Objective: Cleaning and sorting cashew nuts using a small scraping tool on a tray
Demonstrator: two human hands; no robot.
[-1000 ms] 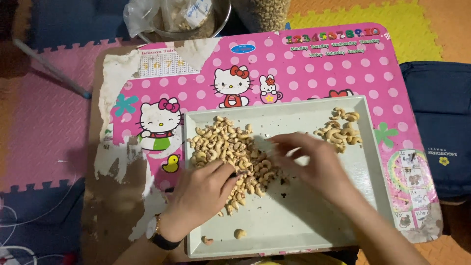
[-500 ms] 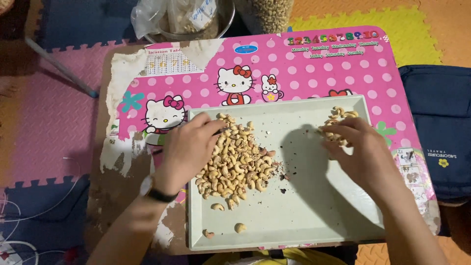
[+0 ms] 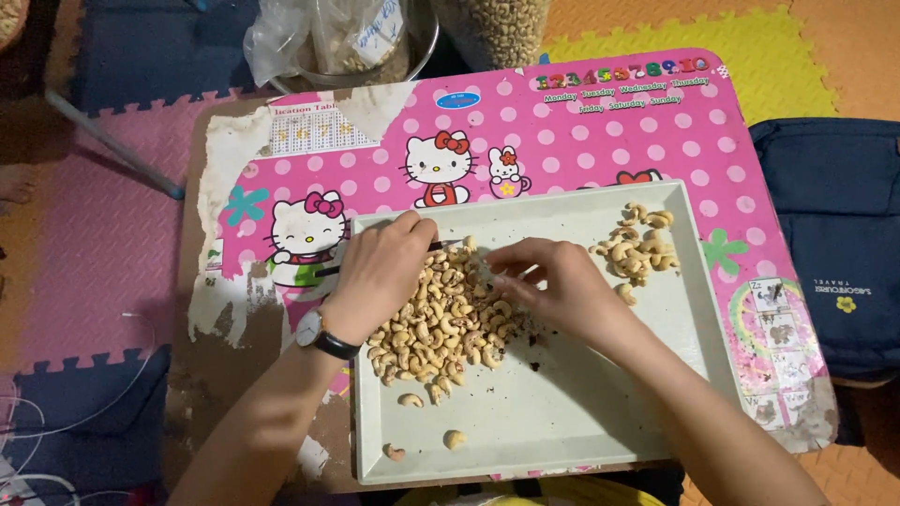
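Observation:
A pale green rectangular tray (image 3: 600, 412) lies on a small pink cartoon-print table (image 3: 581, 131). A large heap of cashew nuts (image 3: 441, 328) sits in the tray's left half, and a smaller pile of cashews (image 3: 637, 248) lies in its far right corner. My left hand (image 3: 380, 267), a watch on its wrist, rests on the heap's far left edge and seems to pinch a thin dark stick. My right hand (image 3: 558, 286) touches the heap's right side with fingers bent among the nuts. Two loose cashews (image 3: 455, 438) lie near the tray's front edge.
A clear plastic bag in a bowl (image 3: 347, 37) and a container of nuts (image 3: 497, 28) stand beyond the table's far edge. A dark blue bag (image 3: 834, 244) lies on the floor at the right. Coloured foam mats (image 3: 94, 234) cover the floor around the table.
My right hand went to the small pile at the far right and came back to the big heap. My left hand moved from the heap's near side up to its far left edge.

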